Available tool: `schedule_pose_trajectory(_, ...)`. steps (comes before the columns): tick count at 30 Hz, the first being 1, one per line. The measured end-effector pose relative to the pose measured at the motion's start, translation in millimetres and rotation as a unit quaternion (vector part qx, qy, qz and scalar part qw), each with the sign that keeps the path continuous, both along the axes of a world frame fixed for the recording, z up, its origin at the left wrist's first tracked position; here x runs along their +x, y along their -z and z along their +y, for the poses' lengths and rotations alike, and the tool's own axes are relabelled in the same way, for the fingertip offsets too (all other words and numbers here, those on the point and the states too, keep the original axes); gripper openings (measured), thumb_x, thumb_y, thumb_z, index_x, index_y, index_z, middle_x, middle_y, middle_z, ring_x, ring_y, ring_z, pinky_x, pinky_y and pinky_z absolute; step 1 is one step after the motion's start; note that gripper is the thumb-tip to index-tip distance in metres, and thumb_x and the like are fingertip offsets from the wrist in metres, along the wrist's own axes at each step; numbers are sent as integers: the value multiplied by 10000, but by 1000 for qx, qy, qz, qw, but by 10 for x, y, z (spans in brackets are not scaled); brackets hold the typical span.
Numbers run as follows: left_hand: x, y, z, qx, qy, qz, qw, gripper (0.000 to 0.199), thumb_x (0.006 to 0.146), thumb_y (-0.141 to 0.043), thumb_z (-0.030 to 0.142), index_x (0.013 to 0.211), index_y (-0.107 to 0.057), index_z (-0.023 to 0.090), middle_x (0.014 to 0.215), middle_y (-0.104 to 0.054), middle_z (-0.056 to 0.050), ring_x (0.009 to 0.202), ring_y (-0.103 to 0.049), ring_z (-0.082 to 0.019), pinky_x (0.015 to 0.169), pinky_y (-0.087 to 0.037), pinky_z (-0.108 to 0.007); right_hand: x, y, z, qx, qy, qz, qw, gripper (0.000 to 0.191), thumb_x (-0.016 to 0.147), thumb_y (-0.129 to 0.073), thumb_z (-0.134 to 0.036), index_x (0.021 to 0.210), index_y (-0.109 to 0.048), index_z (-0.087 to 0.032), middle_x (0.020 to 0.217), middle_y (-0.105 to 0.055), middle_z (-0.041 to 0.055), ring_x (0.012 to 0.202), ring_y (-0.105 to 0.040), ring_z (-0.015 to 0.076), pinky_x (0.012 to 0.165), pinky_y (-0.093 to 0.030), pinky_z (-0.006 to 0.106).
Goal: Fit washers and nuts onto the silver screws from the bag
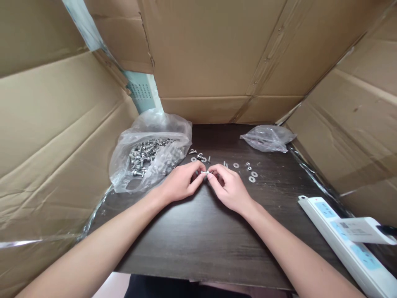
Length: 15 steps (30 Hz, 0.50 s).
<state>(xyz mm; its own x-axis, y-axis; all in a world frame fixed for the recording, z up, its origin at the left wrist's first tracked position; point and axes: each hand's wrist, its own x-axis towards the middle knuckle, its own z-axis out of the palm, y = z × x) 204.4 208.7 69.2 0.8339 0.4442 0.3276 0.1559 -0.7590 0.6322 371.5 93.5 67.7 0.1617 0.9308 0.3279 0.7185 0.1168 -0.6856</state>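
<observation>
Pinching what looks like a bolt [204, 172], left grip [182, 182] and right grip [230, 188] could drop it if either slips.

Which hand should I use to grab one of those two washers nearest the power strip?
Probably your right hand: the washers lie on its side, nearer than to your left. Both hands grip the small metal fastener, so the right would need freeing.

Small silvery bolt [204, 172], held roughly level
Slim and shiny, it lies crosswise over the dark tabletop [186, 240], between left hand [184, 180] and right hand [228, 186], its ends partly hidden by fingers
</observation>
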Motion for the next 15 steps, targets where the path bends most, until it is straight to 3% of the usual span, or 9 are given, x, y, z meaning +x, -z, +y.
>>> schedule_pose_trajectory(4, -2, -1, -2, 2, -4, 3, 1000, 116, 986, -531, 273, 1025, -593, 183, 879, -678, -12, 703, -607, -134, 654, -446, -255, 9, 19, 5, 2, 2, -2, 1000, 115, 946, -572, -268, 1032, -609, -201, 803, -595, 1, 670, -526, 136, 634, -394, 271)
schedule_pose_trajectory(15, -10, 26, 25, 4, 9, -11, 1000, 110, 995, -549, 265, 1059, -596, 188, 921, -687, -5, 708, -607, -117, 661, -453, -240, 1, -9, 2, -33, 7, 20, 999, 183, 999, -495, -340, 948, -610, -207, 743, -621, 2, 652, -530, 149, 638, -375, 285)
